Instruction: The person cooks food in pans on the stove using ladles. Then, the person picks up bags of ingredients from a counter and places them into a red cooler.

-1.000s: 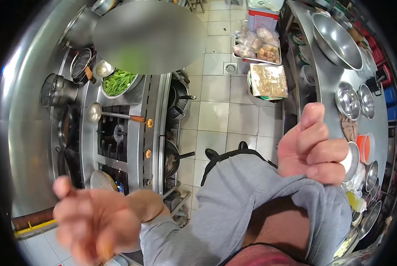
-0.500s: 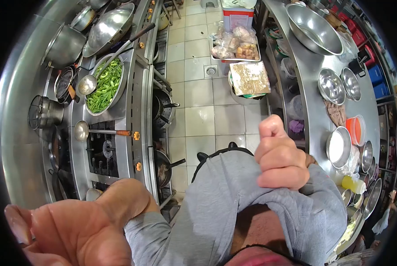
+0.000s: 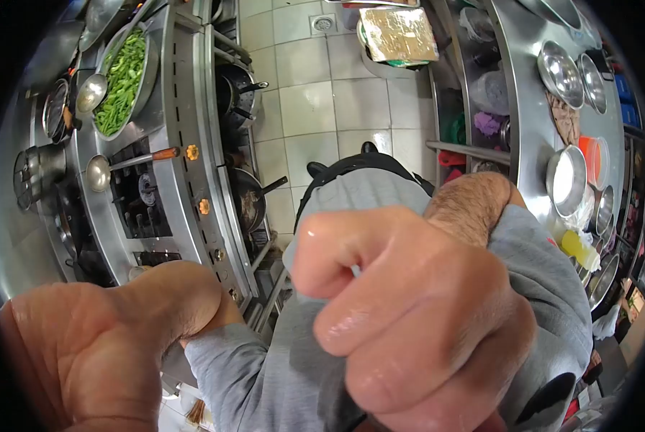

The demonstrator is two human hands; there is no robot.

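My right hand (image 3: 423,309) is a closed fist in the middle, close to the camera, in front of my grey shirt (image 3: 294,381). Its fingers are curled in, with a small gap beside the index finger, and no object shows in it. Wet-looking highlights lie on the skin. At the lower left, my left hand (image 3: 85,360) is raised near the camera with its palm and wrist showing. The frame's dark edge cuts off its fingers. Neither hand touches any kitchen item that I can see.
To the left is a stove (image 3: 146,191) with a ladle (image 3: 99,173) and a pan of cut green vegetables (image 3: 124,86). Frying pans (image 3: 247,201) sit below. A steel counter (image 3: 528,122) on the right carries bowls (image 3: 560,75) and a yellow bottle (image 3: 580,248). Cardboard (image 3: 398,34) covers a floor container.
My right fist has come up toward the camera and looks much larger. The left hand has slid further past the left edge, hiding its fingers. The view has tilted back toward my body.
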